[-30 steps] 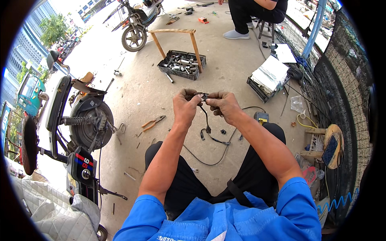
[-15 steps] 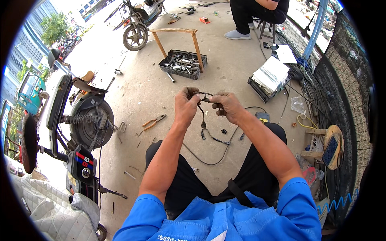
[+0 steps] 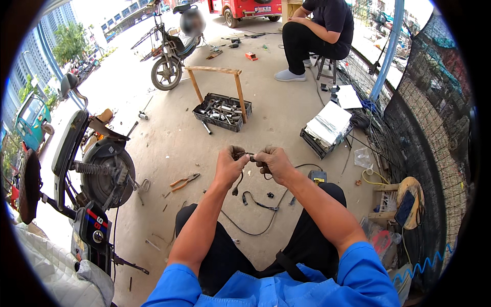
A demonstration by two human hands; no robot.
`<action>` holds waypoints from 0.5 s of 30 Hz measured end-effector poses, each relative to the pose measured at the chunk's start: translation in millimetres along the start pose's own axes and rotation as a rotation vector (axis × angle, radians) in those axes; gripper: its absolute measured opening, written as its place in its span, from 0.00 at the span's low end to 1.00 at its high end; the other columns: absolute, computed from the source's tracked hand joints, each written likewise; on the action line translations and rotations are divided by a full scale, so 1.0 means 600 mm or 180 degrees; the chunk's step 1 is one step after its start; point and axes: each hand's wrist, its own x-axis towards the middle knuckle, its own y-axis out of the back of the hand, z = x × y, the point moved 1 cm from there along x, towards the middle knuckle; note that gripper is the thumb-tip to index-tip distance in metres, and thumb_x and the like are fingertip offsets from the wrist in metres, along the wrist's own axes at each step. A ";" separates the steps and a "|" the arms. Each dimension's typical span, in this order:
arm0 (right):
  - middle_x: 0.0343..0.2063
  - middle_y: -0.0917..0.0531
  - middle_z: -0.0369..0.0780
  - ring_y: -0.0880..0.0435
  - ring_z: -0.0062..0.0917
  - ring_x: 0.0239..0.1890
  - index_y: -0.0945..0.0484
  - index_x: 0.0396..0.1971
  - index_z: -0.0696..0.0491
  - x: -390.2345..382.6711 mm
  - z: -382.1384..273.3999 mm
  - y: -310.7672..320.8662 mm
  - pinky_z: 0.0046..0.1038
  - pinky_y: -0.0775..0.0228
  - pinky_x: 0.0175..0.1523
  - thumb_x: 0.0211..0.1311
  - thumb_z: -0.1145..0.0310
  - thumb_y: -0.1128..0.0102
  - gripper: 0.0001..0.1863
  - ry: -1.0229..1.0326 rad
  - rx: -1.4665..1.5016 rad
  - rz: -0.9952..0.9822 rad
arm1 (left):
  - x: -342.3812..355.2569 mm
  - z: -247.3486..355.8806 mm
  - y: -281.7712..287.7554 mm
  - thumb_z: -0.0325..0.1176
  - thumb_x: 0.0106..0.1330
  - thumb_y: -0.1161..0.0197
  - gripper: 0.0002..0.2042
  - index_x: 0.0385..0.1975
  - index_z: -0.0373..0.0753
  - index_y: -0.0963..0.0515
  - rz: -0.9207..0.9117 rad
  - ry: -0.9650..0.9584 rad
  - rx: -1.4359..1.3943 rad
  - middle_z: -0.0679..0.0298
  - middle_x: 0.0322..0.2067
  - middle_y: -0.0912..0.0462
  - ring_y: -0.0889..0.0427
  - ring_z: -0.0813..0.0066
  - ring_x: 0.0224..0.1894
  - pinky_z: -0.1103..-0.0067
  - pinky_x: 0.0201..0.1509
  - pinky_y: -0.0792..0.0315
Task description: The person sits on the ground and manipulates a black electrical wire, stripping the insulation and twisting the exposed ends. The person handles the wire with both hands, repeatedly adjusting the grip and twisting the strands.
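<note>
My left hand (image 3: 231,165) and my right hand (image 3: 272,162) meet between my knees, fingers closed on a dark cable (image 3: 251,156), pinching it near what looks like a joint; the detail is too small to make out. A length of it hangs below my left fingers. Beneath them on the concrete lie black leads with plugs (image 3: 261,204), orange-handled pliers (image 3: 185,182) to the left, and a grey device (image 3: 317,176) beyond my right knee.
A partly dismantled scooter (image 3: 110,174) stands left. Ahead are a black crate of metal tools (image 3: 217,120) with a wooden frame, a tray of white sheets (image 3: 327,125), a seated person (image 3: 327,46), and a parked scooter (image 3: 169,71). Mesh fencing (image 3: 419,128) borders the right.
My view has tilted up, showing more of the seated person and a red vehicle. My hands have drawn closer along the cable, and the hanging lead has shifted left, apart from the plugs below.
</note>
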 end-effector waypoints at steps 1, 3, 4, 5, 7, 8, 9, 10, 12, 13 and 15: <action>0.24 0.20 0.36 0.22 0.18 0.25 0.21 0.28 0.56 0.000 0.003 -0.002 0.22 0.28 0.27 0.58 0.69 0.35 0.07 -0.0032 -0.0037 0.0046 | -0.002 -0.001 0.002 0.26 0.61 0.32 0.16 0.44 0.24 0.25 -0.0072 0.0138 -0.0079 0.57 0.32 0.17 0.21 0.77 0.31 0.80 0.33 0.26; 0.24 0.21 0.36 0.23 0.18 0.24 0.22 0.28 0.56 -0.001 0.000 -0.003 0.22 0.29 0.26 0.59 0.70 0.35 0.06 -0.0029 -0.0078 0.0074 | -0.002 0.002 0.001 0.25 0.61 0.33 0.15 0.44 0.24 0.26 -0.0100 0.0178 -0.0247 0.57 0.31 0.17 0.21 0.76 0.30 0.80 0.32 0.26; 0.24 0.21 0.36 0.24 0.18 0.23 0.23 0.28 0.55 -0.002 0.000 -0.004 0.21 0.30 0.26 0.59 0.70 0.35 0.06 -0.0037 -0.0097 0.0095 | -0.004 0.003 0.001 0.25 0.61 0.33 0.15 0.44 0.24 0.26 -0.0122 0.0208 -0.0333 0.57 0.31 0.17 0.21 0.76 0.30 0.80 0.32 0.26; 0.24 0.21 0.36 0.24 0.18 0.23 0.23 0.28 0.56 -0.002 0.000 -0.004 0.22 0.30 0.25 0.59 0.70 0.35 0.06 -0.0053 -0.0108 0.0144 | -0.003 -0.003 0.002 0.24 0.61 0.33 0.13 0.43 0.26 0.25 -0.0090 0.0198 -0.0413 0.59 0.30 0.17 0.21 0.77 0.29 0.80 0.32 0.27; 0.23 0.21 0.37 0.25 0.18 0.22 0.23 0.27 0.56 -0.002 0.001 -0.005 0.22 0.31 0.24 0.59 0.70 0.35 0.07 -0.0090 -0.0125 0.0245 | 0.004 -0.018 0.002 0.23 0.60 0.32 0.10 0.39 0.28 0.23 -0.0029 0.0183 -0.0570 0.61 0.29 0.17 0.21 0.79 0.27 0.82 0.30 0.27; 0.22 0.22 0.37 0.25 0.18 0.21 0.23 0.27 0.56 -0.003 -0.001 -0.006 0.22 0.32 0.23 0.59 0.70 0.35 0.07 -0.0123 -0.0158 0.0244 | 0.004 -0.021 0.002 0.23 0.59 0.32 0.10 0.39 0.28 0.23 -0.0004 0.0176 -0.0535 0.61 0.29 0.17 0.22 0.79 0.27 0.82 0.30 0.27; 0.22 0.22 0.37 0.25 0.19 0.20 0.23 0.26 0.56 -0.004 -0.002 -0.006 0.22 0.32 0.22 0.59 0.70 0.35 0.07 -0.0156 -0.0191 0.0243 | 0.004 -0.023 0.001 0.23 0.59 0.32 0.11 0.39 0.28 0.23 0.0021 0.0169 -0.0501 0.61 0.29 0.17 0.22 0.79 0.27 0.82 0.30 0.27; 0.21 0.22 0.37 0.25 0.19 0.19 0.23 0.26 0.56 -0.005 -0.003 -0.006 0.22 0.32 0.22 0.59 0.70 0.35 0.07 -0.0190 -0.0223 0.0241 | 0.003 -0.023 0.000 0.23 0.59 0.32 0.11 0.39 0.28 0.23 0.0046 0.0162 -0.0466 0.62 0.29 0.17 0.22 0.80 0.27 0.82 0.30 0.27; 0.20 0.22 0.37 0.26 0.19 0.18 0.22 0.26 0.56 -0.004 -0.001 -0.005 0.22 0.33 0.21 0.58 0.70 0.35 0.07 -0.0178 -0.0185 0.0277 | 0.002 -0.020 -0.001 0.22 0.58 0.32 0.11 0.39 0.28 0.23 0.0080 0.0135 -0.0505 0.62 0.29 0.17 0.22 0.80 0.27 0.82 0.31 0.27; 0.20 0.22 0.37 0.26 0.19 0.17 0.22 0.26 0.57 -0.003 0.000 -0.003 0.22 0.33 0.20 0.58 0.70 0.34 0.07 -0.0174 -0.0169 0.0299 | 0.002 -0.019 -0.002 0.22 0.58 0.32 0.11 0.39 0.28 0.23 0.0094 0.0122 -0.0528 0.62 0.29 0.17 0.22 0.80 0.27 0.82 0.31 0.27; 0.20 0.22 0.37 0.26 0.19 0.18 0.22 0.26 0.57 0.002 0.004 0.002 0.22 0.33 0.21 0.58 0.70 0.34 0.07 -0.0149 -0.0149 0.0312 | 0.002 -0.017 -0.007 0.21 0.57 0.32 0.11 0.39 0.28 0.23 0.0163 0.0086 -0.0536 0.61 0.29 0.17 0.21 0.79 0.28 0.82 0.31 0.27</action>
